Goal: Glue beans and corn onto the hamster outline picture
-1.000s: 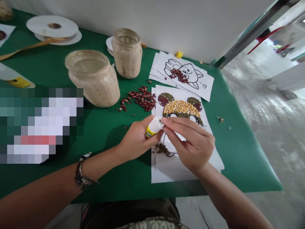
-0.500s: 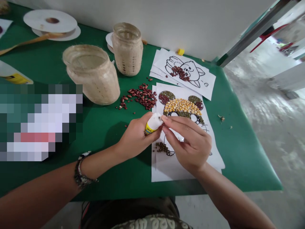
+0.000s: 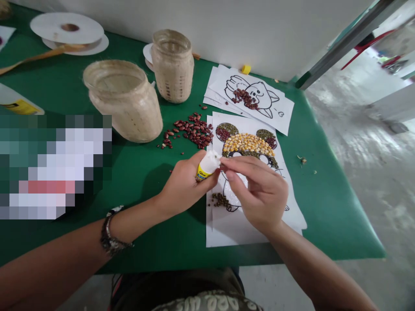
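Note:
My left hand is wrapped round a small white and yellow glue bottle, tilted with its tip toward the right. The fingers of my right hand pinch at that tip. Both hands hover over a paper sheet with a bear outline, its head filled with yellow corn, green and red seeds. A small heap of dark green seeds lies on the sheet just below my hands.
Loose red beans are scattered on the green table. Two fibre-wrapped jars stand behind. A second sheet with an animal drawing lies further back. The table's right edge drops to a concrete floor.
Both hands have drifted slightly up and away from me with the glue bottle. The right fingers have kept working at its tip.

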Tool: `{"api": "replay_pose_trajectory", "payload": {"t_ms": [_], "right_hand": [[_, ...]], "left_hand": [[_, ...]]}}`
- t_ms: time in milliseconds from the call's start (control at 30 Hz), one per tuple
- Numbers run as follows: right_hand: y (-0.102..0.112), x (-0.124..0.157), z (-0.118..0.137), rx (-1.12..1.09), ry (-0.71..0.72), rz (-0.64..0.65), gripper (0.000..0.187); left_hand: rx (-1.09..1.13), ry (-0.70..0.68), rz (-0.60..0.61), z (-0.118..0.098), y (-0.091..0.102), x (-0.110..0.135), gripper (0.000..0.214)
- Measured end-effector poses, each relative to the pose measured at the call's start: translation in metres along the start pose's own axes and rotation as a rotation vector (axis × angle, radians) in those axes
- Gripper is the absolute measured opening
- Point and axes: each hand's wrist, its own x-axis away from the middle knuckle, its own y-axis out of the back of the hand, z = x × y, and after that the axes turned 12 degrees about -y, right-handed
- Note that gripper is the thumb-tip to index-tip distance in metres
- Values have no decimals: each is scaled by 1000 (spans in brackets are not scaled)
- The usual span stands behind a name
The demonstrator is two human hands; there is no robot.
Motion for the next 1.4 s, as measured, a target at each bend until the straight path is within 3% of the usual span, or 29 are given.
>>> {"api": "replay_pose_trajectory", "payload": {"t_ms": [167,267,367,500,600,1033,1400], "right_hand": [[-2,-3,-9,-455,-347,140,20],[2,-4,-14,-495,-388,197,26],[16,0,-19,-270,-260,206,34],[33,14,-32,335,18,211,54],[38,26,-44,635,28,258,67],[34,36,-53,840,-83,327,70],[30,37,-56,964,-68,321,71]], "left_hand": [[-39,6,9,-1,0,0,8],[-52,28,1,1,1,-1,10],[-60,56,-12,3,2,-2,10],[-40,63,-16,5,1,-3,10],[-33,61,-11,7,0,-3,11],[-41,44,-7,8,-1,-3,13],[-18,50,-13,8,-1,-3,12]]}}
